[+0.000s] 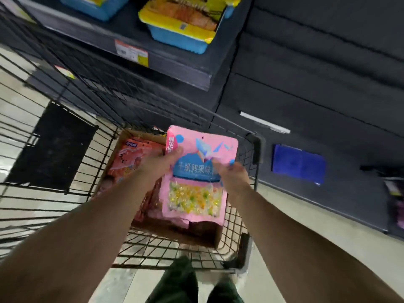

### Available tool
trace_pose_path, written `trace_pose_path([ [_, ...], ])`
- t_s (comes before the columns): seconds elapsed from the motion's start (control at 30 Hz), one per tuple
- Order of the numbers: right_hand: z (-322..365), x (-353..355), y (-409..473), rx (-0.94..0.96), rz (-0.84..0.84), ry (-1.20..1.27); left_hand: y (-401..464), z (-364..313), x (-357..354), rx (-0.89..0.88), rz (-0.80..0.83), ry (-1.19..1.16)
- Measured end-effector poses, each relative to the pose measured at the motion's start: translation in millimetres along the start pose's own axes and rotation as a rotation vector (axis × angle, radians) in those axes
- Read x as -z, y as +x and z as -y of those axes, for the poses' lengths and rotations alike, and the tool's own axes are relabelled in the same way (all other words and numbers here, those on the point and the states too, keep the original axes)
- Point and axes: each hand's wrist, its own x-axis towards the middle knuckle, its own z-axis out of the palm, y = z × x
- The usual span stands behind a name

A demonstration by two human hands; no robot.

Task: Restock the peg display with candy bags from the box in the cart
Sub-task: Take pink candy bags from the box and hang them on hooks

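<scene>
Both hands on one pink candy bag (197,171) held above the box (140,136) in the cart (251,149). Left hand (159,164) grip: thumb curled over the bag's upper left edge, fingers hidden behind. Right hand (231,174) blurred, pinching the right edge. Bag has blue label and a clear window showing mixed candies. More pink bags (131,162) in the box, print unreadable.

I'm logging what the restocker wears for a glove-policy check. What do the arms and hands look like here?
Both forearms are bare: no sleeves reach into view. The left hand and right hand wear no gloves, and no watch, ring or wristband shows. Below, dark green trousers are visible.
</scene>
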Motion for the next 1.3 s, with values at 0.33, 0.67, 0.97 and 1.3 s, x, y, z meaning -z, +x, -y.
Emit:
trace_pose_path([
  [0.33, 58.0, 186.2, -90.7, 0.244, -0.085, 0.328, -100.7, -152.0, -94.6, -0.267, 0.32, -0.111],
  [0.67, -54.8, 481.2, -233.4, 0.458, -0.574, 0.602, -308.9, -186.6, -376.5, -0.418, 0.756, -0.035],
  [0.97, -189.1, 669.0, -349.6, 0.476, -1.003, 0.85, -466.2, -166.5, -592.6, -0.729, 1.044, 0.194],
  [1.3, -243.2, 770.0, -343.0, 0.4, -1.082, 0.971, -497.9, -162.2, -733.9, -0.604, 1.064, 0.128],
])
